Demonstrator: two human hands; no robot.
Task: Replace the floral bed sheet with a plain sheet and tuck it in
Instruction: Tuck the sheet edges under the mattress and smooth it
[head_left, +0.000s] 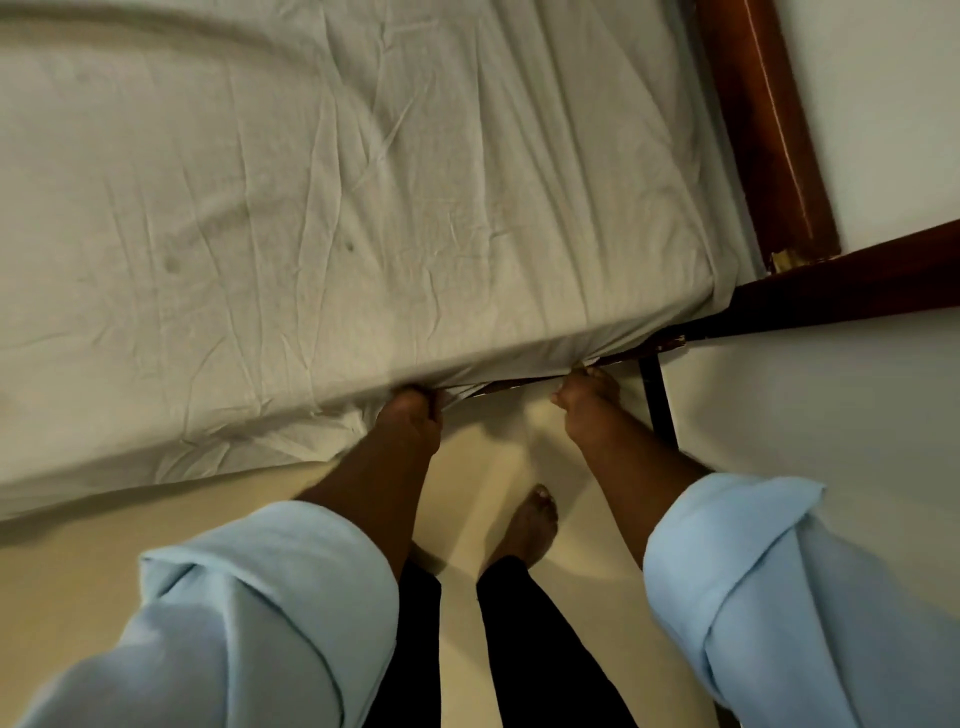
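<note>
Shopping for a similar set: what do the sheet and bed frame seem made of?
The sheet looks like thin woven cotton or a blend, matte off-white; it holds many fine creases. The bed frame looks like reddish-brown wood with glossy varnish: a highlight runs along it, and its corner is chipped pale.

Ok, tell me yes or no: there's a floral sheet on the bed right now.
No, the only sheet in view is a plain sheet, pale and creased, with no flower print on it.
</note>
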